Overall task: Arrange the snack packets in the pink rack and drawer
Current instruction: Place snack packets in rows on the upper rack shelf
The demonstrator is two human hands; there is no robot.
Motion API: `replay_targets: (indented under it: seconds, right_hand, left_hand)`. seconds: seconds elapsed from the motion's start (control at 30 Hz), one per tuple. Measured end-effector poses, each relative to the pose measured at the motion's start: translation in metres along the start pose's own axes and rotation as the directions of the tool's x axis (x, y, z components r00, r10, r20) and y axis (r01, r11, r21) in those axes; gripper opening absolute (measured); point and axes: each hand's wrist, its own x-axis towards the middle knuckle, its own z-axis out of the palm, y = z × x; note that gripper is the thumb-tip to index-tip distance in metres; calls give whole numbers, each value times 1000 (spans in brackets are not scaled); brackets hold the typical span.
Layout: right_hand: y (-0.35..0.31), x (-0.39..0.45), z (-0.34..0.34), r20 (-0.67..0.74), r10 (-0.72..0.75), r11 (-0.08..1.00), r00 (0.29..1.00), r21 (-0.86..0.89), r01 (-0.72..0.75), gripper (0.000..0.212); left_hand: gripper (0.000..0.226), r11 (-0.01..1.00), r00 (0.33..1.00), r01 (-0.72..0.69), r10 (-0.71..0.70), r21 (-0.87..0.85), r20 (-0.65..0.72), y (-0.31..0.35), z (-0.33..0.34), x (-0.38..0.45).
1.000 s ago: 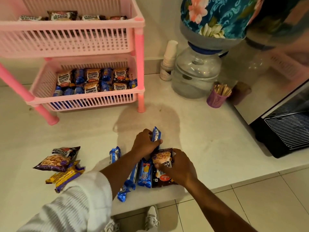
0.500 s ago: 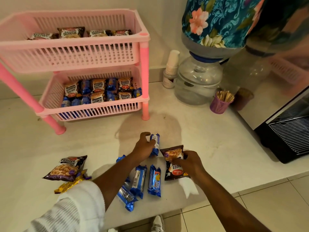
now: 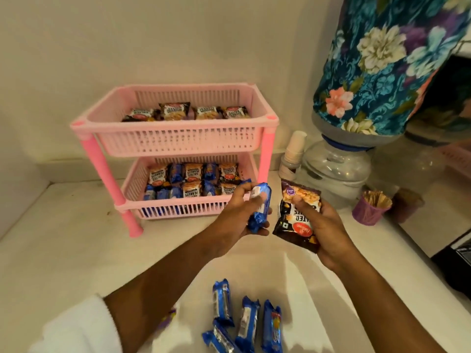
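Left grip (image 3: 237, 215): fingers wrapped round a blue biscuit packet (image 3: 260, 207), held up off the bench, packet standing roughly upright in the fist with its top end poking out above the thumb.
Right grip (image 3: 323, 225): clamped on a dark salted peanuts packet (image 3: 298, 215), thumb across the front, packet tilted a bit and lifted clear of the bench.
Two held packets: just beside each other, not touching as far as I can see, both hanging in front of the rack's right leg.
Pink rack (image 3: 175, 123): two tiers on the white bench (image 3: 63, 238). Top tier has a row of peanut packs along the back, bottom tier is a mix of peanut packs and blue ones, pretty full.
Loose blue packets (image 3: 244, 319): four of them lying on the bench near the front edge, well below both hands.
Right side stuff: water dispenser with a floral cover (image 3: 382, 59), purple cup of wooden sticks (image 3: 369, 210).
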Motion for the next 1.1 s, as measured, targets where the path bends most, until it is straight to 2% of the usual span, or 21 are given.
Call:
replay_targets:
  seconds: [0.1, 0.2, 0.3, 0.47, 0.57, 0.7, 0.8, 0.9, 1.0, 1.1]
  right_hand:
    - [-43, 2, 34, 48, -71, 995, 996, 75, 67, 45]
    - [-87, 6, 63, 124, -62, 990, 990, 135, 45, 34]
    - [-124, 17, 84, 187, -83, 984, 979, 170, 51, 21]
    - [-179, 53, 123, 276, -185, 968, 943, 216, 127, 28]
    - [-202, 82, 144, 261, -225, 973, 939, 117, 201, 27]
    - [-205, 121, 166, 148, -262, 925, 954, -244, 292, 37]
    - [-199, 149, 176, 121, -261, 803, 958, -523, 285, 39]
    - [-191, 169, 181, 189, -184, 552, 965, -792, 260, 45]
    - [-184, 179, 190, 200, -81, 338, 976, -916, 216, 65]
    - [-178, 190, 199, 197, 2, 203, 980, -960, 192, 76]
  left_hand:
    - [41, 979, 984, -173, 175, 108, -9, 51, -5, -3]
    - [44, 956, 963, -250, 261, 153, -61, 108, -14, -6]
    - [40, 935, 950, -273, 299, 226, -86, 159, -29, -3]
    - [32, 912, 939, -256, 313, 319, -141, 219, -52, 9]
    - [26, 916, 940, -224, 293, 333, -174, 236, -65, 21]
    - [15, 933, 938, -173, 254, 316, -236, 247, -79, 42]
    - [14, 891, 921, -76, 234, 448, -310, 247, -87, 61]
    - [33, 851, 918, 30, 184, 524, -351, 243, -94, 78]
    - [50, 867, 957, 81, 70, 492, -281, 237, -101, 90]
    - [42, 840, 970, 171, -52, 515, -238, 233, -108, 105]
